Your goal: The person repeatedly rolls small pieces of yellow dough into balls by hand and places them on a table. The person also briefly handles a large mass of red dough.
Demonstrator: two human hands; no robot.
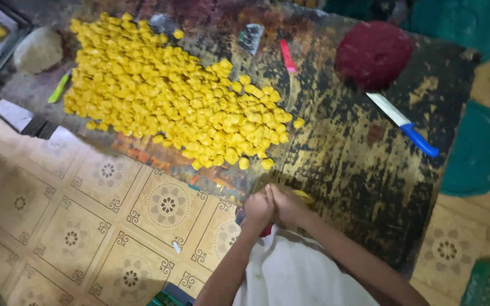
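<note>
- A small yellow dough piece (303, 196) peeks out between the two hands, at the near edge of the tabletop (358, 170).
- The left hand (258, 208) and right hand (288, 204) are pressed together around it, fingers closed; the right covers more of it.
- The heap of yellow pieces (171, 96) lies beyond and leftward; the blue-handled knife (404, 124) is far right.
</note>
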